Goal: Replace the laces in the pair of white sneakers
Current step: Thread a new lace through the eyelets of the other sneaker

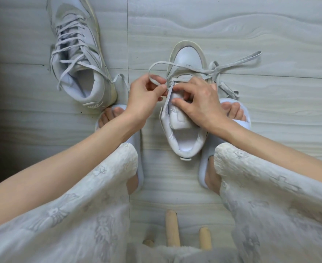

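pale tile floor [232, 27], sneakers [185, 114], L hand [143, 95] pinching lace [175, 63]

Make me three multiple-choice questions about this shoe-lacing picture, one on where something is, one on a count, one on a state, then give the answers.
1. Where is the laced sneaker?
A. upper left on the floor
B. between the slippers
C. on the lap

2. How many sneakers are in view?
A. one
B. two
C. three

3. What is the left hand doing?
A. resting flat on the floor
B. pinching the lace
C. holding a slipper

Answers: 1 A, it lies up left, apart from the sneaker being worked on. 2 B, one laced, one under the hands. 3 B, its fingers pinch the lace while the right hand steadies the tongue.
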`<action>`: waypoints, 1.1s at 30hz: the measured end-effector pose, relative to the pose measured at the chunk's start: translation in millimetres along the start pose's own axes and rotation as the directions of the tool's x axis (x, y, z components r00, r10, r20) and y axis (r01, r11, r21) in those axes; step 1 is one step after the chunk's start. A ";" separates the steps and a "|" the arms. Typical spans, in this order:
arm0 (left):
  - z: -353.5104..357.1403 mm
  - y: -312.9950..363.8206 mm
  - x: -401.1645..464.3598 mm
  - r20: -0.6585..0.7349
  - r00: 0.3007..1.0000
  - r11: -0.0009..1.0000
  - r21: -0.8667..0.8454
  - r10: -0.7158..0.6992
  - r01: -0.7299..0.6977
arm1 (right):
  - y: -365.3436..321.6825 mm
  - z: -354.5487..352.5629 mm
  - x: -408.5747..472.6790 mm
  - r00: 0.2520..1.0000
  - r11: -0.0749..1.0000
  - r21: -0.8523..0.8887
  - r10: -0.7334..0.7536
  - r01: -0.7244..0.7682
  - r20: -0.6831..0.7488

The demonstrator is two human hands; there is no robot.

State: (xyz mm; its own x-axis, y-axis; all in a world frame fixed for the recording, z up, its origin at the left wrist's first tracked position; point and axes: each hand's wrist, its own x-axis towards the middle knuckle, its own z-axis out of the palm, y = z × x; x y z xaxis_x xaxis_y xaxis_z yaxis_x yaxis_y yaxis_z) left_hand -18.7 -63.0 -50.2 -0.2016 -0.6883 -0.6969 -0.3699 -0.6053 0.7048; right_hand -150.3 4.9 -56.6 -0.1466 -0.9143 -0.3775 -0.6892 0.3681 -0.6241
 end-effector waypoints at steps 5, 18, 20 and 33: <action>-2.6 6.6 5.1 0.067 0.998 0.988 0.151 0.013 -0.023 | 0.5 1.6 -0.3 0.999 1.000 0.000 0.017 -0.017 -0.033; -4.0 4.2 5.7 0.163 0.984 0.994 -0.078 -0.064 0.077 | -1.8 6.5 2.0 0.994 0.998 0.030 0.053 -0.050 -0.096; -9.7 14.5 8.3 0.211 0.975 0.910 -0.388 -0.066 0.145 | 2.2 1.1 1.7 0.995 0.992 0.126 0.032 -0.020 -0.090; -62.1 -0.4 15.8 0.222 0.958 0.958 -0.181 -0.182 0.224 | 20.5 -49.7 5.7 0.868 -0.199 0.943 0.375 -0.268 0.326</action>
State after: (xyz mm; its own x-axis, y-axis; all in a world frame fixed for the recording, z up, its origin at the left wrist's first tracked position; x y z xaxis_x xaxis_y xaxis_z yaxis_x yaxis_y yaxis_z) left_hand 34.6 -98.4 -53.3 -0.3274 -0.4603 -0.8252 -0.2352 -0.8061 0.5430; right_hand -200.6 -1.2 -37.5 -0.1541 -0.6008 -0.7844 0.8455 0.3306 -0.4193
